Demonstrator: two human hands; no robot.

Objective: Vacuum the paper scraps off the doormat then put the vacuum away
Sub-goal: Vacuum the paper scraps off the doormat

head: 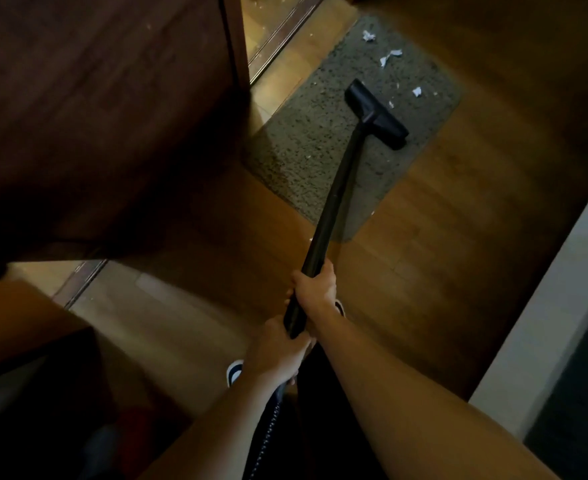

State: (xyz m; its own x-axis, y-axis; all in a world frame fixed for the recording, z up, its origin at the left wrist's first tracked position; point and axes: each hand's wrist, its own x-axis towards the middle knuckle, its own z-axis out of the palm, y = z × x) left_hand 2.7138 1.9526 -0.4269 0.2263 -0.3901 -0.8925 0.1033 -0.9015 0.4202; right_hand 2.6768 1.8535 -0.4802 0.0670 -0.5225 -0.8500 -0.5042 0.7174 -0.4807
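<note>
- right hand [315, 289] and left hand [278, 351] both hold tight round the black vacuum pole [334, 199]
- vacuum head [375, 114] sits on the doormat [306, 143], near the paper scraps [389, 57] (white bits at the far end)
- cleaning step now; next push the head over them, i think

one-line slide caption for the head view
Left hand and right hand grip the wand, nozzle on the doormat beside paper scraps.
</note>
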